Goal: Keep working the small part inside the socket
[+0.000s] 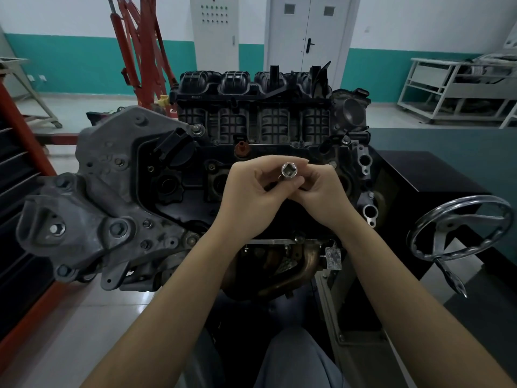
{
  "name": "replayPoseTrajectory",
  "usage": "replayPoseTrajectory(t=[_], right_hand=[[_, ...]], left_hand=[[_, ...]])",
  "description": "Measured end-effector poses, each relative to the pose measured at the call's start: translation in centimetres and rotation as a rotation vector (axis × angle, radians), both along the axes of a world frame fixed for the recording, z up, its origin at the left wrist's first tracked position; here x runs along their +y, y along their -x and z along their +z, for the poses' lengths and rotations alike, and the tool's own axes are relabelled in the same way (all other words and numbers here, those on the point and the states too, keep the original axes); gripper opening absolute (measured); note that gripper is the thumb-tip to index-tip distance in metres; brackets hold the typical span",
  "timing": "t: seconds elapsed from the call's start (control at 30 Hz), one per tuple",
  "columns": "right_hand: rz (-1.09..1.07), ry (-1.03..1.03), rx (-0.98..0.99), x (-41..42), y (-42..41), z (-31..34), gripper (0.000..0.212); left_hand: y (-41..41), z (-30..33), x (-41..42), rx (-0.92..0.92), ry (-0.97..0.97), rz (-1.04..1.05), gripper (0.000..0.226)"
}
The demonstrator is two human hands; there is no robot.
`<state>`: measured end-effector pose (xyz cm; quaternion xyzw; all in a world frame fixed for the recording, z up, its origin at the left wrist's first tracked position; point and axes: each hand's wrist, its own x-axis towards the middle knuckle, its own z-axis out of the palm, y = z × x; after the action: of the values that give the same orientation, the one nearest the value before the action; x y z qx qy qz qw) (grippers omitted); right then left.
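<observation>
Fingers [296, 182] of both hands pinched round a socket [289, 170] (square hole up), engine [251, 130] close behind.

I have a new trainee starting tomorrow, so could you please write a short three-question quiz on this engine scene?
1. True or false: both hands grip the socket.
2. Which end of the socket faces the camera? A) square drive hole B) closed tip C) rubber cap
3. What chrome part sits to the right of the engine?

Key:
1. True: the left hand and the right hand hold it together.
2. A
3. A handwheel.
</observation>
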<state>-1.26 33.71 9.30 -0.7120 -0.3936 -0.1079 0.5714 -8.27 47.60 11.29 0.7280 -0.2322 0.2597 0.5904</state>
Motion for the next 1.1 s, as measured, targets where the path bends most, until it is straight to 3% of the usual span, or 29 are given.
replayPoseTrajectory(t=[0.1,0.2,0.3,0.43,0.63,0.77,0.93,1.1], right_hand=[[-0.029,-0.018,0.007,0.02,-0.02,0.04,0.028],[-0.046,-0.035,0.005,-0.12,-0.22,-0.05,0.017],[-0.022,-0.021,-0.008,-0.12,-0.1,-0.06,0.023],[-0.032,0.003,-0.008,0.05,0.07,0.04,0.032],[-0.016,-0.026,0.004,-0.18,-0.21,-0.05,0.023],[0.004,0.009,0.006,-0.1,0.2,0.07,0.035],[-0.038,-0.021,-0.007,-0.11,-0.12,-0.01,0.019],[-0.026,0.01,-0.008,-0.16,-0.1,-0.2,0.027]], left_hand=[[0.08,0.07,0.1,0.01,-0.019,-0.019,0.034],[-0.13,-0.09,-0.01,-0.026,-0.041,0.083,0.024],[-0.25,-0.24,-0.08,-0.023,-0.024,0.082,0.019],[-0.03,-0.4,-0.09,0.014,0.007,-0.027,0.033],[-0.21,-0.46,-0.27,-0.04,0.0,0.118,0.027],[-0.25,-0.59,-0.12,-0.019,-0.016,0.023,0.03],[-0.18,-0.29,-0.08,-0.041,-0.015,0.035,0.03],[-0.24,-0.25,0.01,-0.023,-0.002,0.026,0.027]])
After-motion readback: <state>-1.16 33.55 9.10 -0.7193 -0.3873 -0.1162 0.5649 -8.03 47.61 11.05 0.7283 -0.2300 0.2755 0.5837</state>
